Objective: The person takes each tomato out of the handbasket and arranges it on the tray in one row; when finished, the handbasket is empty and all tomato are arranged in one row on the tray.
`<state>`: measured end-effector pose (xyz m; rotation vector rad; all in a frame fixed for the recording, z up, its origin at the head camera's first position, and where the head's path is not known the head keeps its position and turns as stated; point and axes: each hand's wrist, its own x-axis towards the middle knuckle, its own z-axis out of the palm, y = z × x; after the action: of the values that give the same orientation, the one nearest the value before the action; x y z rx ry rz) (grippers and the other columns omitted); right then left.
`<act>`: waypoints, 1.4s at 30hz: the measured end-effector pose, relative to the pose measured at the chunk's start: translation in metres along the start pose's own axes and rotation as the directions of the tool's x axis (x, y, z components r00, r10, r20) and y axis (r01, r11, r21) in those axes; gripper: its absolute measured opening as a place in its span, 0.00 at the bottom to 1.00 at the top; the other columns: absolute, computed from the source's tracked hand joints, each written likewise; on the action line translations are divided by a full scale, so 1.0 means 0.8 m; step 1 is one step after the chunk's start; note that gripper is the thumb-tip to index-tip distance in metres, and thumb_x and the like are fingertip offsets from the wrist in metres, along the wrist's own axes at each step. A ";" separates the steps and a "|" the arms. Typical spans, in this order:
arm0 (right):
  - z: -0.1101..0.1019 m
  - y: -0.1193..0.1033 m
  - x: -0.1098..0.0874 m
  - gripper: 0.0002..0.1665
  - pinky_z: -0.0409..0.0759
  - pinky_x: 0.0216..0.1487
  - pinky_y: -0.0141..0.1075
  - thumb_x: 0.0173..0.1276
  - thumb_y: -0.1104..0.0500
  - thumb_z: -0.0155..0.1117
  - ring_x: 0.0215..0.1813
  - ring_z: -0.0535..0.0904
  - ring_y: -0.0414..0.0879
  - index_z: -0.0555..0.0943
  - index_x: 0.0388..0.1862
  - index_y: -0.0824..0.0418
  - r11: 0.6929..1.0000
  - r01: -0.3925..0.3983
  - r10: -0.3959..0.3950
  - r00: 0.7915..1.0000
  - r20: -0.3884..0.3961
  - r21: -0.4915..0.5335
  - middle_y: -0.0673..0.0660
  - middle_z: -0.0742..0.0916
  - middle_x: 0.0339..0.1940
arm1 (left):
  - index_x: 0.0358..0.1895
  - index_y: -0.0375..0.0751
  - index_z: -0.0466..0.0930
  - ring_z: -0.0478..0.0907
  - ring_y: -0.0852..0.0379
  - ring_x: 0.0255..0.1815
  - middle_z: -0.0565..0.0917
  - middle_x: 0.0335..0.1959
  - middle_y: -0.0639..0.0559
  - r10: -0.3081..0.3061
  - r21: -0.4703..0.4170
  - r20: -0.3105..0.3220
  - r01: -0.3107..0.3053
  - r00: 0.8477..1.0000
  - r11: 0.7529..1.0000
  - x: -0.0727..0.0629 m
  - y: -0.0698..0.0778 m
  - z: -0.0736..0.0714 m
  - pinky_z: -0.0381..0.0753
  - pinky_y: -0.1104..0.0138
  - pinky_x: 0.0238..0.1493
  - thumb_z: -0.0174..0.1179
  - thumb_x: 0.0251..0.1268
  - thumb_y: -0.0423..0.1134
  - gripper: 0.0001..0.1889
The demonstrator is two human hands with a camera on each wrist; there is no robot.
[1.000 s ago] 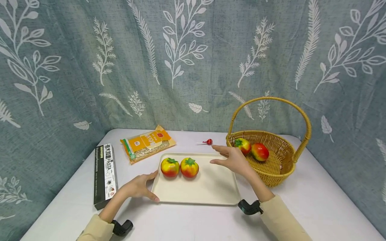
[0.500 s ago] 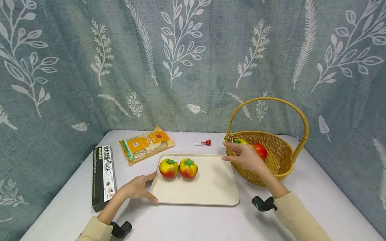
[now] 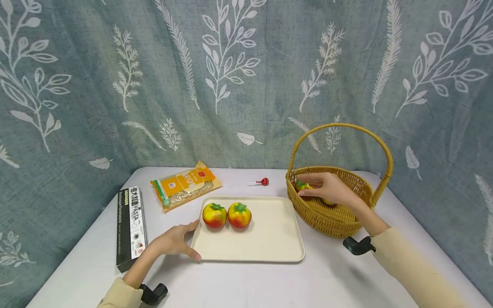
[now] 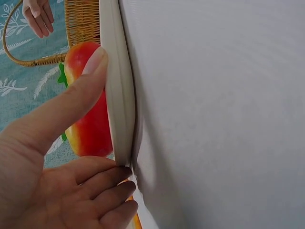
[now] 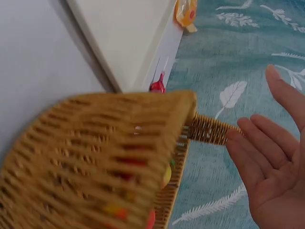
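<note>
My left hand [image 3: 174, 240] rests at the left edge of a cream tray [image 3: 269, 239], thumb at the near corner and fingers further up. In the left wrist view its thumb and index finger touch the tray's rim [image 4: 120, 95]. Two yellow-and-red fruits [image 3: 214, 215] with green leafy tops, like persimmons or tomatoes, sit side by side on the tray. Over the wicker basket [image 3: 339, 224] is my right hand [image 3: 329, 187], holding nothing, fingers extended. Below it lie a fruit [image 3: 303, 185] with a green top and another fruit [image 3: 327, 202], mostly hidden by the hand.
A black-and-white pasta box [image 3: 132, 226] lies at the left of the table. Behind the tray are an orange grain bag [image 3: 186, 184] and a red lollipop [image 3: 265, 182]. The basket's tall handle [image 3: 343, 125] arches above its opening. A patterned curtain [image 3: 231, 85] closes the back.
My right hand has moved right, from above the tray's right end to over the basket, covering part of the fruits there. My left hand stays at the tray's edge.
</note>
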<state>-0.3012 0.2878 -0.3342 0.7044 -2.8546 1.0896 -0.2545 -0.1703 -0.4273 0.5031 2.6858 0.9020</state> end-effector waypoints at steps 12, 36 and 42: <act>-0.020 0.023 0.009 0.36 0.77 0.58 0.49 0.62 0.46 0.69 0.62 0.76 0.57 0.74 0.66 0.60 0.999 -0.030 0.032 0.992 0.120 -0.018 0.62 0.79 0.63 | 0.70 0.27 0.61 0.61 0.35 0.69 0.66 0.68 0.33 0.007 0.016 -0.003 -0.007 1.000 1.000 0.000 0.001 0.000 0.62 0.45 0.67 0.81 0.32 0.49 0.58; -0.039 0.063 0.061 0.33 0.69 0.65 0.54 0.66 0.58 0.66 0.67 0.68 0.64 0.70 0.68 0.67 0.999 -0.042 0.049 0.956 0.291 -0.031 0.67 0.76 0.65 | 0.70 0.27 0.60 0.62 0.35 0.69 0.66 0.68 0.32 0.013 0.013 0.003 -0.013 1.000 1.000 -0.004 0.002 0.000 0.62 0.45 0.67 0.81 0.33 0.48 0.57; -0.042 0.065 0.069 0.34 0.70 0.64 0.55 0.65 0.58 0.67 0.67 0.69 0.63 0.70 0.68 0.66 0.997 -0.047 0.064 0.954 0.291 -0.064 0.67 0.76 0.65 | 0.70 0.27 0.60 0.61 0.35 0.69 0.66 0.68 0.32 0.014 0.018 0.004 -0.014 1.000 1.000 -0.003 0.002 -0.001 0.61 0.45 0.68 0.81 0.33 0.48 0.58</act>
<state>-0.3770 0.3209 -0.3324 0.8540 -3.1561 0.9793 -0.2522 -0.1710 -0.4254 0.5276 2.6925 0.8800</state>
